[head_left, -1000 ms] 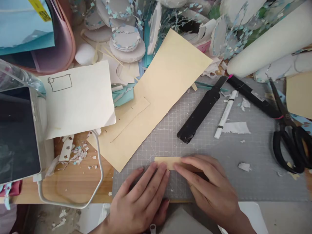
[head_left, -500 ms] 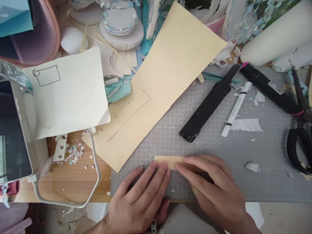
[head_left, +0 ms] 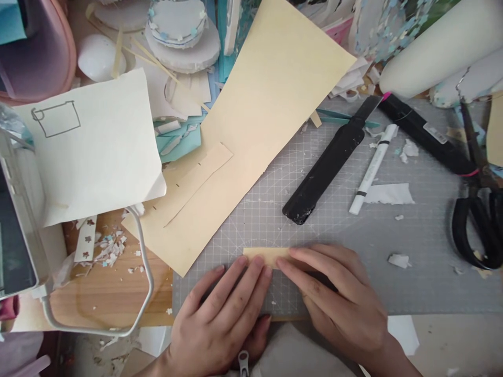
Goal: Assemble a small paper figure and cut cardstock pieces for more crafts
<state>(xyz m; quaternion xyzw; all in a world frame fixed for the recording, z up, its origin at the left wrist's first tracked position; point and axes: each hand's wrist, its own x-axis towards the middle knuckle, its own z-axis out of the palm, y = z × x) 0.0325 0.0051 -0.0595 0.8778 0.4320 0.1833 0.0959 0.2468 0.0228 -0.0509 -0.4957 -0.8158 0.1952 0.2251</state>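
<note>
The cream strip (head_left: 269,254) lay on the cutting mat (head_left: 396,288), already a separate piece. The left hand (head_left: 220,319) spread over its near edge; the right hand (head_left: 341,293) narrowed at one end, its grip hidden. The large sheet (head_left: 271,89) bore dark marks (head_left: 178,185), seemingly unused.

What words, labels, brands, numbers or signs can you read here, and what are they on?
None can be read.
White marker: small print, too blurred.
Pale label on the black pink-ended tool: too small.
White sheet: a drawn box with a small loop at one corner, no words.
Small cream strip: no writing on the visible part.
</note>
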